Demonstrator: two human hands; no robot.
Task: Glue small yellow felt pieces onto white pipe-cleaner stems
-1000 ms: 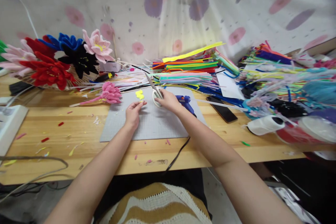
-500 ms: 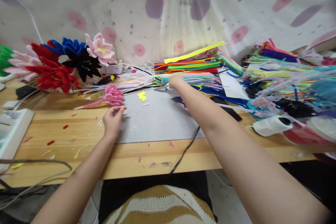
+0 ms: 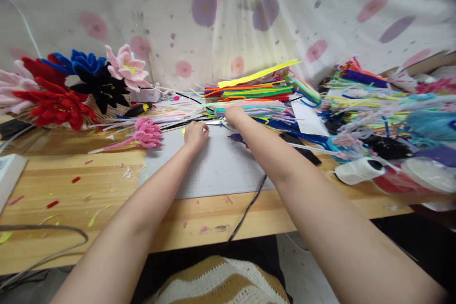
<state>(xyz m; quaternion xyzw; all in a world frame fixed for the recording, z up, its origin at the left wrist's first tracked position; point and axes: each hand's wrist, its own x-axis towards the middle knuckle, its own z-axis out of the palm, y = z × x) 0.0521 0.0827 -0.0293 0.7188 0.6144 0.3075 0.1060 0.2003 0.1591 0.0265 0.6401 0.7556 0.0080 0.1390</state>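
Note:
My left hand [image 3: 196, 136] is over the upper part of the grey cutting mat [image 3: 217, 168], its fingers curled together. What they hold, if anything, is hidden. A bit of yellow [image 3: 184, 131] peeks out at its left edge. My right hand [image 3: 234, 116] bends down at the back of the mat, by the bundled pipe cleaners [image 3: 260, 104]. Its fingers are hidden behind the wrist. Beside it, a pair of scissors [image 3: 215, 122] shows its metal blade pointing left; I cannot tell whether the hand grips it. To the left lies a pink pipe-cleaner flower [image 3: 147, 133].
Several fuzzy flowers, including a red one [image 3: 60, 104] and a black one [image 3: 103, 89], stand at back left. A purple glue gun [image 3: 237, 139] lies by my right forearm, its black cord [image 3: 249, 206] crossing the table edge. A thread spool [image 3: 359, 171] is at right.
My left hand has moved right and slightly up from beside the pink flower, now covering most of the yellow pieces. My right hand stays by the scissors. The view has shifted slightly.

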